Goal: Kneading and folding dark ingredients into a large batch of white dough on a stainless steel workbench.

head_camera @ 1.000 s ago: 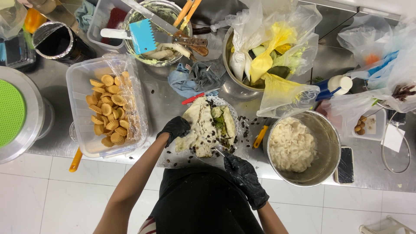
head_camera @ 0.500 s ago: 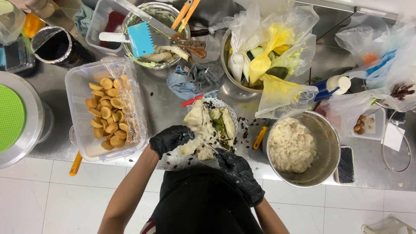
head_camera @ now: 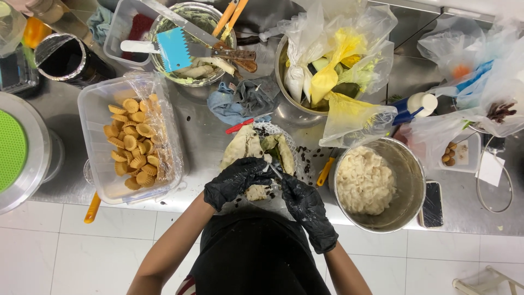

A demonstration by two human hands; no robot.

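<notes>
Steel counter (head_camera: 207, 136) runs across the whole view, littered with dark crumbs, and white floor tiles (head_camera: 71, 246) show below its near edge. At the far left sits a round metal lid with a green disc (head_camera: 11, 150), with a dark cup (head_camera: 60, 57) behind it. Next comes a clear plastic tub (head_camera: 95, 117) lined with film and holding many small golden tart shells (head_camera: 134, 145); an orange handle (head_camera: 91, 207) pokes out under its near corner. Behind the tub, a glass bowl (head_camera: 191, 13) carries a blue toothed scraper (head_camera: 173, 49) and a long knife (head_camera: 188, 30). A blue-grey rag (head_camera: 240, 101) lies crumpled just in front of that bowl.

Centre, near the counter's edge, lies a pale folded flatbread (head_camera: 245, 150) with green filling on a small plate. The left hand (head_camera: 234, 183), in a black glove, is curled over the flatbread's near end, fingers (head_camera: 251, 169) bent and pressing on it. The right hand (head_camera: 305, 205), also black-gloved, is closed around a thin metal utensil (head_camera: 274, 171) whose tip meets the flatbread right beside the left fingertips. What kind of utensil it is cannot be told.

Right of the hands stands a metal pot (head_camera: 406, 164) of pale shredded filling (head_camera: 363, 180). Behind it, 1 metal bowl (head_camera: 284, 104) holds yellow and clear piping bags (head_camera: 333, 71). A dark phone (head_camera: 433, 204) lies beside the pot, and more plastic bags (head_camera: 469, 60) crowd the far right.
</notes>
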